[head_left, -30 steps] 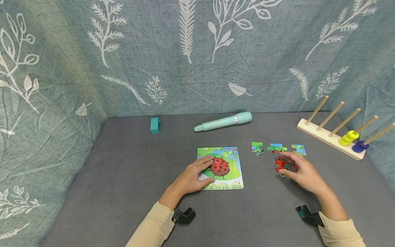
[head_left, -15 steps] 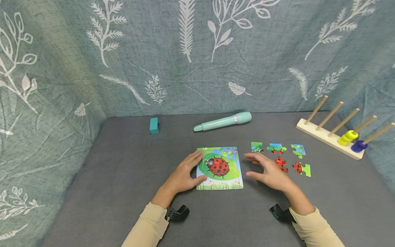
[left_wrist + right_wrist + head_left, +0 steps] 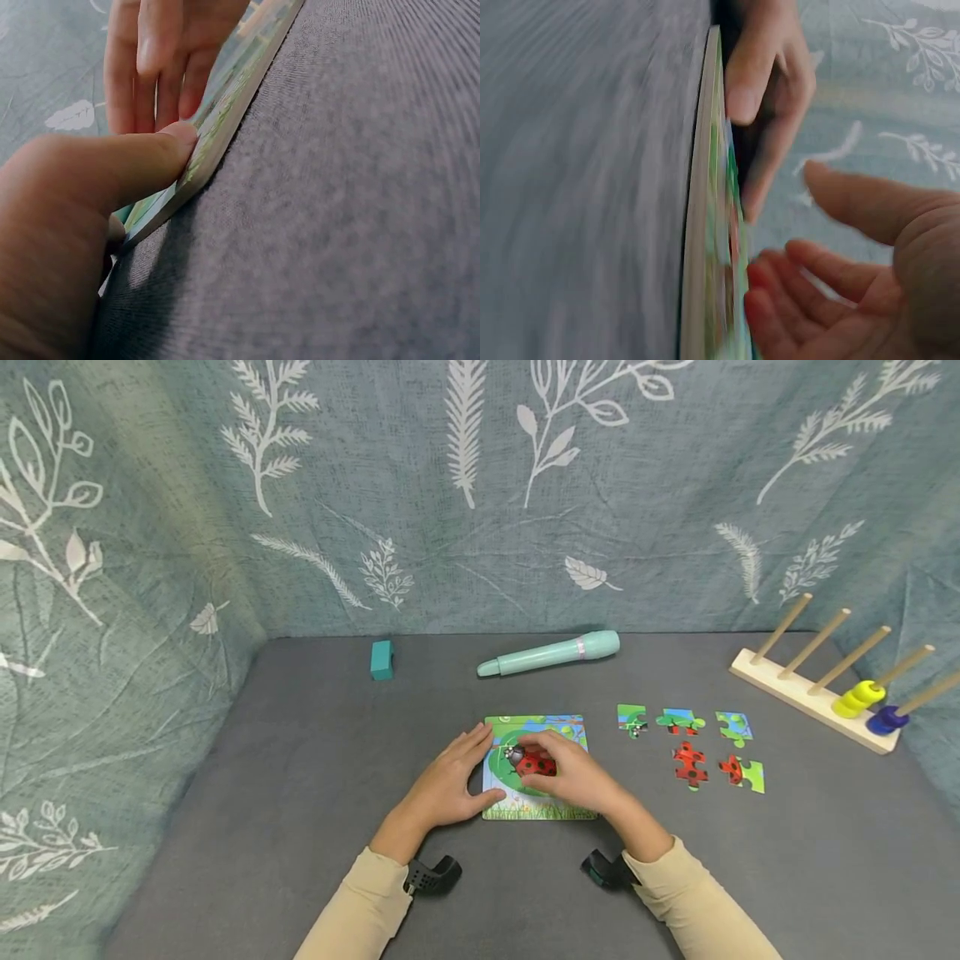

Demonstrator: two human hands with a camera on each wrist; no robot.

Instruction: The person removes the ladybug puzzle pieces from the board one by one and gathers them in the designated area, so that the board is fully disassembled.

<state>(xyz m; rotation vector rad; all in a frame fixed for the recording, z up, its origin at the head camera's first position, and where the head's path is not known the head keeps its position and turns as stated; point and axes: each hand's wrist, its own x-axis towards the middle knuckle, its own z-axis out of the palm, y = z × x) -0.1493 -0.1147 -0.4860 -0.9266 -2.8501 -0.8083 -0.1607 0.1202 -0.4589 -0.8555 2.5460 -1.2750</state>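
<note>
A square ladybug puzzle board (image 3: 540, 810) lies flat, with a raised pale rim (image 3: 196, 174) along its side. My left hand (image 3: 450, 785) rests at its left side, fingers along the edge and thumb on the front left part. Over the middle of the board, my right hand (image 3: 573, 772) hovers with fingers and thumb spread, partly covering the red ladybug picture (image 3: 540, 764). In the right wrist view the right hand (image 3: 855, 277) shows nothing between its relaxed fingers and thumb, its fingertips close over the board's surface.
Several loose puzzle pieces lie right of the board, among them a red spotted piece (image 3: 690, 764) and a red-and-green piece (image 3: 742, 772). Behind stand a mint microphone-shaped toy (image 3: 547, 656) and a teal block (image 3: 382, 660). A wooden peg rack (image 3: 813, 702) with yellow and blue rings stands far right.
My right hand has moved left from the loose pieces to above the board. My left hand has drawn back from over the picture to the board's left edge.
</note>
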